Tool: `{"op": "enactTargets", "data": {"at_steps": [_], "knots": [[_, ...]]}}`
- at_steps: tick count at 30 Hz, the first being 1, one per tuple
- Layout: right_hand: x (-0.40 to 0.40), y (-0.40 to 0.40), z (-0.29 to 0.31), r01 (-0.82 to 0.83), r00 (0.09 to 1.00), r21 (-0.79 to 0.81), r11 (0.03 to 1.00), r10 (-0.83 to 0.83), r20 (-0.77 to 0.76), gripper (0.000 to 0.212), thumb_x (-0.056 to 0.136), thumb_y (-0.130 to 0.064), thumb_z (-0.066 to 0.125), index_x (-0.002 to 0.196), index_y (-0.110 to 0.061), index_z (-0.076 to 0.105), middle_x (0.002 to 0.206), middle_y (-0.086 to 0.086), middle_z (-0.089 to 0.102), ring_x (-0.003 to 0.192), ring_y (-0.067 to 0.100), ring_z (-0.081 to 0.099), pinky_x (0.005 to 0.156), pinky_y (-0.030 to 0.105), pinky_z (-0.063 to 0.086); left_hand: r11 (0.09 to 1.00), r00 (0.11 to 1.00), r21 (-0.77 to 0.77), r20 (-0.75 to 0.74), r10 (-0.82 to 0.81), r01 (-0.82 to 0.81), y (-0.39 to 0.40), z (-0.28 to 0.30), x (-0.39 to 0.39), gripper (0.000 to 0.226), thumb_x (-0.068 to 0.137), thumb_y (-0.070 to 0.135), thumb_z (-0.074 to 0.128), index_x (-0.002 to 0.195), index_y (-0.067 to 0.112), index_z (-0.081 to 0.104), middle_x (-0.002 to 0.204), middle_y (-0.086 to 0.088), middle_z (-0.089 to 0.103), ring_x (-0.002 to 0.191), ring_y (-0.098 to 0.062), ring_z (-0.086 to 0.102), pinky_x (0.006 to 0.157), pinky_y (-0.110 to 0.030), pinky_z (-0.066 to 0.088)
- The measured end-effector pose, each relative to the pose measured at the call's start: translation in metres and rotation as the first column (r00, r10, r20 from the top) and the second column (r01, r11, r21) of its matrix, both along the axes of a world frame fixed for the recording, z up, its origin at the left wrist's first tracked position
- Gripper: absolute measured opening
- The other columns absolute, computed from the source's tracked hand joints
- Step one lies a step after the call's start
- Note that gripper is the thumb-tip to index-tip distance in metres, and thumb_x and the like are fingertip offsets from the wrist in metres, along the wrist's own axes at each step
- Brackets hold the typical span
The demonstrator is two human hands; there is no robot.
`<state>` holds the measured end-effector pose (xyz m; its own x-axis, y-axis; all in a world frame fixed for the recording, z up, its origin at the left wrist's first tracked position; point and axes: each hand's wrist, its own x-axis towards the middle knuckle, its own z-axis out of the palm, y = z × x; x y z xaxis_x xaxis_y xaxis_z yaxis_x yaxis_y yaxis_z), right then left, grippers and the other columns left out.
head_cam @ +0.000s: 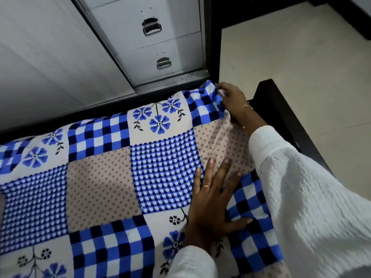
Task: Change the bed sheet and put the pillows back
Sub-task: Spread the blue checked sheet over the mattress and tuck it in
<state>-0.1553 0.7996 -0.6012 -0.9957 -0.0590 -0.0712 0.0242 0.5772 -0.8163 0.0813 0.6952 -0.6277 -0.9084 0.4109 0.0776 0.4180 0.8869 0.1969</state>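
The patchwork bed sheet (124,169), blue checks, dotted beige and flower squares, is spread across the bed and fills the frame from 6 o'clock up to about 1 o'clock; its far corner (208,97) sits at the bed's corner, at 1 o'clock, beside the dark bed frame (281,121). The right hand (230,99) has that corner in its grip, fingers curled round a bunched fold of the checked cloth; the left hand (212,199) lies flat on the sheet near the centre, fingers straight and spread, pressing the fabric down and holding nothing. A cabinet (152,37) with two metal drawer handles stands past the bed at 12 o'clock; pale floor (291,47) shows at 2 o'clock. As I judge it, the new sheet is already laid and mostly smooth; this corner is still loose, so tucking is under way; the other edges lie out of view; no pillows are visible, so putting them back appears still to come.
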Motion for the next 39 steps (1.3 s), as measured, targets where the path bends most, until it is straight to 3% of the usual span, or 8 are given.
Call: {"op": "enactTargets", "data": {"at_steps": [4, 8, 10, 16, 22, 27, 35, 39], "knots": [[-0.003, -0.010, 0.028, 0.165, 0.978, 0.071, 0.984, -0.154, -0.142, 0.027, 0.098, -0.006, 0.031, 0.087, 0.004, 0.054, 0.096, 0.022, 0.059, 0.093, 0.031, 0.052, 0.084, 0.035, 0.032, 1.000, 1.000, -0.018, 0.021, -0.002, 0.002, -0.001, -0.002, 0.000, 0.090, 0.075, 0.076, 0.031, 0.148, 0.024, 0.019, 0.157, -0.002, 0.011, 0.144, -0.033, 0.006, 0.114, -0.054, 0.001], [-0.016, -0.001, 0.050, 0.278, 0.915, -0.131, 0.952, -0.220, 0.339, 0.036, 0.101, -0.021, 0.031, 0.103, 0.002, 0.059, 0.105, 0.018, 0.064, 0.108, 0.026, 0.057, 0.075, 0.030, 0.042, 1.000, 0.999, 0.005, 0.033, 0.001, -0.002, -0.001, -0.001, 0.001, 0.088, 0.079, 0.077, 0.024, 0.149, 0.023, 0.018, 0.157, -0.002, 0.011, 0.145, -0.031, 0.007, 0.115, -0.053, -0.001], [-0.012, 0.006, 0.060, 0.282, 0.799, -0.382, 0.880, 0.004, 0.601, 0.031, 0.096, -0.033, 0.047, 0.091, -0.007, 0.064, 0.075, 0.008, 0.071, 0.079, 0.021, 0.069, 0.057, 0.027, 0.053, 1.000, 0.999, 0.017, 0.044, 0.001, -0.002, -0.001, 0.000, 0.002, 0.088, 0.079, 0.077, 0.023, 0.148, 0.023, 0.020, 0.157, -0.002, 0.011, 0.145, -0.031, 0.008, 0.116, -0.053, 0.000], [-0.047, 0.049, 0.045, 0.590, 0.781, -0.765, 0.257, -0.420, 0.462, 0.044, 0.086, 0.014, 0.045, 0.119, -0.015, 0.043, 0.080, 0.004, 0.056, 0.058, 0.012, 0.057, 0.050, 0.023, 0.048, 1.000, 0.999, -0.011, 0.044, 0.016, -0.015, 0.001, 0.002, 0.001, 0.087, 0.080, 0.076, 0.014, 0.150, 0.024, 0.014, 0.158, -0.001, 0.009, 0.145, -0.030, 0.007, 0.116, -0.052, 0.002], [-0.018, 0.085, 0.019, 0.632, 0.774, -0.198, 0.749, -0.620, 0.127, 0.039, 0.090, -0.012, 0.049, 0.129, -0.011, 0.046, 0.110, 0.008, 0.059, 0.089, 0.015, 0.052, 0.077, 0.019, 0.043, 1.000, 1.000, -0.009, -0.006, 0.008, -0.008, 0.000, -0.004, -0.001, 0.087, 0.079, 0.077, 0.019, 0.149, 0.025, 0.019, 0.157, -0.001, 0.013, 0.145, -0.030, 0.008, 0.114, -0.053, 0.005], [0.119, 0.081, -0.005, 0.542, 0.840, 0.013, 0.840, -0.542, 0.009, 0.027, 0.092, -0.010, 0.048, 0.115, -0.002, 0.060, 0.117, 0.019, 0.061, 0.111, 0.030, 0.055, 0.090, 0.026, 0.033, 1.000, 0.999, 0.016, -0.040, 0.004, -0.003, 0.001, -0.004, -0.001, 0.085, 0.080, 0.076, 0.020, 0.144, 0.022, 0.030, 0.155, -0.004, 0.020, 0.143, -0.033, 0.013, 0.115, -0.053, 0.005], [0.354, 0.114, -0.032, 0.432, 0.649, -0.047, 0.901, -0.274, 0.709, 0.035, 0.097, -0.034, 0.042, 0.120, -0.013, 0.058, 0.119, 0.005, 0.060, 0.112, 0.016, 0.052, 0.085, 0.021, 0.038, 0.995, 0.995, -0.100, -0.095, 0.001, -0.010, 0.005, 0.006, 0.004, 0.086, 0.083, 0.077, 0.017, 0.146, 0.019, 0.030, 0.155, -0.007, 0.021, 0.143, -0.035, 0.010, 0.114, -0.057, 0.007], [0.396, 0.130, -0.042, 0.389, 0.770, 0.114, 0.914, -0.391, 0.504, 0.021, 0.090, -0.012, 0.058, 0.084, 0.008, 0.061, 0.087, 0.025, 0.064, 0.085, 0.020, 0.057, 0.067, 0.031, 0.034, 0.985, 0.984, -0.011, -0.035, -0.174, 0.174, 0.052, 0.017, 0.049, 0.084, 0.079, 0.080, 0.020, 0.126, 0.021, 0.058, 0.136, -0.004, 0.052, 0.135, -0.041, 0.032, 0.107, -0.067, 0.015]]}}
